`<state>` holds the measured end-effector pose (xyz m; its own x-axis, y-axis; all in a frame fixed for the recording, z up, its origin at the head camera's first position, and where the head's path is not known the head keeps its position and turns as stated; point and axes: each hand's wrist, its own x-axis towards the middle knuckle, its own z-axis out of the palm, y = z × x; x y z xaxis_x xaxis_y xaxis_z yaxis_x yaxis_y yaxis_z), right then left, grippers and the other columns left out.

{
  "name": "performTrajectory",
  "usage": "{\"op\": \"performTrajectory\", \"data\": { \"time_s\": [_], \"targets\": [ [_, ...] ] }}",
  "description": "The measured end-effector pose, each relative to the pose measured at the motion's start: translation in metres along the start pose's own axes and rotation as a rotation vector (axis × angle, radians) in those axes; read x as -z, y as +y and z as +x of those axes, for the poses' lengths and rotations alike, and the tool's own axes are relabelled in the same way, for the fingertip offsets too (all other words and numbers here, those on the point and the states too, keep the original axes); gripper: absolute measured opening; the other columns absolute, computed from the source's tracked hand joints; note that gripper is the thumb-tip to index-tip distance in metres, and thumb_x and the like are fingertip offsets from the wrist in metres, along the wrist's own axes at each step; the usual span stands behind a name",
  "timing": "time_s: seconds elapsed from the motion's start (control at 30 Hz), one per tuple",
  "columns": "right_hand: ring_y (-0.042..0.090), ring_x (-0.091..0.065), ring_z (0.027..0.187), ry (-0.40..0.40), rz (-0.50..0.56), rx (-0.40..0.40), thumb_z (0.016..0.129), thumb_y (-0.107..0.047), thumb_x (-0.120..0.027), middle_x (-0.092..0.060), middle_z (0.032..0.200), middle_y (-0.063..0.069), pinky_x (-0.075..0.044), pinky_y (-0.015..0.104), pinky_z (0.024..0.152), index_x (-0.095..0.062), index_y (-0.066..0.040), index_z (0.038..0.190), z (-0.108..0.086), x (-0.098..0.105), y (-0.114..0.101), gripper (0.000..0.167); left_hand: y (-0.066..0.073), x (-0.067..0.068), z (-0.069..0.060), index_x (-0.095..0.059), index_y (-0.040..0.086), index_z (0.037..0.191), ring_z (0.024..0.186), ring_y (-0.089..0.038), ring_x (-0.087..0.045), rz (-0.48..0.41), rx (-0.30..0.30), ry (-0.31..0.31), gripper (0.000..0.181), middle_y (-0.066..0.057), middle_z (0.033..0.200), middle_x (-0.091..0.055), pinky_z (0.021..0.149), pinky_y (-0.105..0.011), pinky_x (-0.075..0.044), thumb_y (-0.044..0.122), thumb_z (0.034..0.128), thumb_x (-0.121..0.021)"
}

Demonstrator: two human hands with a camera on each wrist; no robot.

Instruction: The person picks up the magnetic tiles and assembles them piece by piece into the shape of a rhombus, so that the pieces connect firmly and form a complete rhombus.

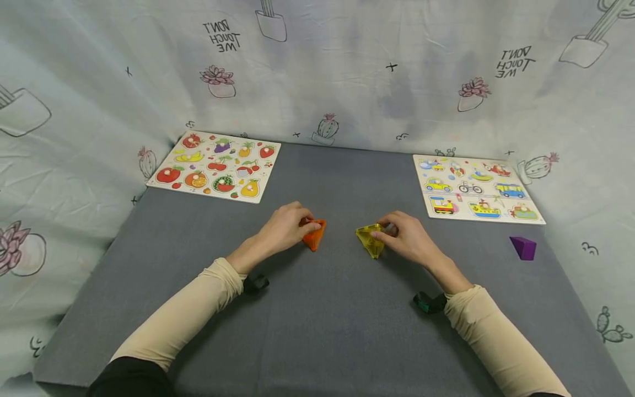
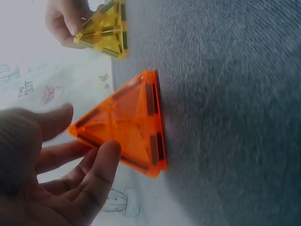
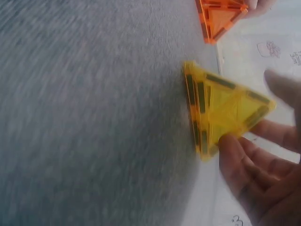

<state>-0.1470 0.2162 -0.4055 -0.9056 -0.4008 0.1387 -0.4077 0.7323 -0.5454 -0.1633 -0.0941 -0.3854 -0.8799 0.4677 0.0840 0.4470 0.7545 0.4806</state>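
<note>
Near the middle of the table, my left hand (image 1: 288, 226) holds an orange pyramid of translucent triangular magnetic tiles (image 1: 315, 236) by its upper part. In the left wrist view, dark strips line the edges of the orange pyramid (image 2: 127, 125), and its base is close to the table. To the right, a yellow pyramid of the same kind (image 1: 370, 240) is in my right hand (image 1: 408, 237), gripped between thumb and fingers. The right wrist view shows the yellow pyramid (image 3: 225, 110) with its base edge toward the table. A gap separates the two pyramids.
A fruit puzzle board (image 1: 214, 167) lies at the back left of the grey table (image 1: 317, 331). At the back right is a vehicle puzzle board (image 1: 478, 188). A purple wedge-shaped block (image 1: 523, 248) sits near the right edge. A printed curtain (image 1: 317, 66) hangs behind.
</note>
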Motion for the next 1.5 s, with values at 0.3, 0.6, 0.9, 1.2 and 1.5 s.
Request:
{"op": "performTrajectory", "data": {
  "time_s": [0.3,0.6,0.9,1.2,1.5],
  "targets": [
    [0.038,-0.055,0.120,-0.117,-0.037,0.026,0.084,-0.011,-0.071,-0.059,0.133,0.020,-0.043,0.056,0.100,-0.057,-0.002,0.133,-0.006,0.004,0.010,0.052,-0.017,0.000,-0.004,-0.067,0.006,0.124,0.098,-0.026,-0.057,0.071,-0.064,-0.117,0.042,-0.012,0.114,-0.063,0.081,-0.037,-0.049,0.019,0.0844,-0.077],
    [0.029,-0.063,0.103,-0.110,-0.043,0.022,0.081,-0.016,-0.079,-0.068,0.113,0.015,-0.050,0.048,0.090,-0.063,-0.001,0.122,-0.004,-0.004,0.006,0.046,-0.016,-0.007,0.001,-0.068,0.005,0.111,0.094,-0.029,-0.060,0.100,-0.104,-0.093,0.030,-0.012,0.106,-0.072,0.085,-0.041,-0.050,0.012,0.0833,-0.077],
    [0.026,-0.065,0.098,-0.120,-0.045,0.020,0.081,-0.020,-0.080,-0.069,0.108,0.013,-0.052,0.045,0.086,-0.064,-0.002,0.120,0.000,-0.008,-0.001,0.046,-0.010,-0.014,0.004,-0.067,0.005,0.109,0.093,-0.028,-0.061,0.090,-0.156,-0.110,0.031,-0.011,0.103,-0.072,0.086,-0.041,-0.050,0.010,0.0811,-0.078],
    [0.026,-0.065,0.099,-0.123,-0.045,0.020,0.081,-0.024,-0.080,-0.069,0.109,0.013,-0.053,0.045,0.086,-0.064,-0.001,0.120,0.002,-0.014,-0.010,0.048,-0.001,-0.023,0.007,-0.067,0.005,0.111,0.095,-0.027,-0.062,0.072,-0.191,-0.117,0.031,-0.011,0.106,-0.071,0.085,-0.040,-0.050,0.012,0.0833,-0.077],
    [0.024,-0.065,0.097,-0.112,-0.047,0.053,0.080,-0.025,-0.081,-0.070,0.107,0.010,-0.053,0.044,0.085,-0.066,-0.004,0.117,0.006,-0.021,-0.014,0.046,0.004,-0.028,0.008,-0.067,0.006,0.113,0.096,-0.026,-0.062,0.072,-0.204,-0.119,0.031,-0.010,0.106,-0.070,0.085,-0.039,-0.050,0.015,0.0849,-0.076]
  ]
}}
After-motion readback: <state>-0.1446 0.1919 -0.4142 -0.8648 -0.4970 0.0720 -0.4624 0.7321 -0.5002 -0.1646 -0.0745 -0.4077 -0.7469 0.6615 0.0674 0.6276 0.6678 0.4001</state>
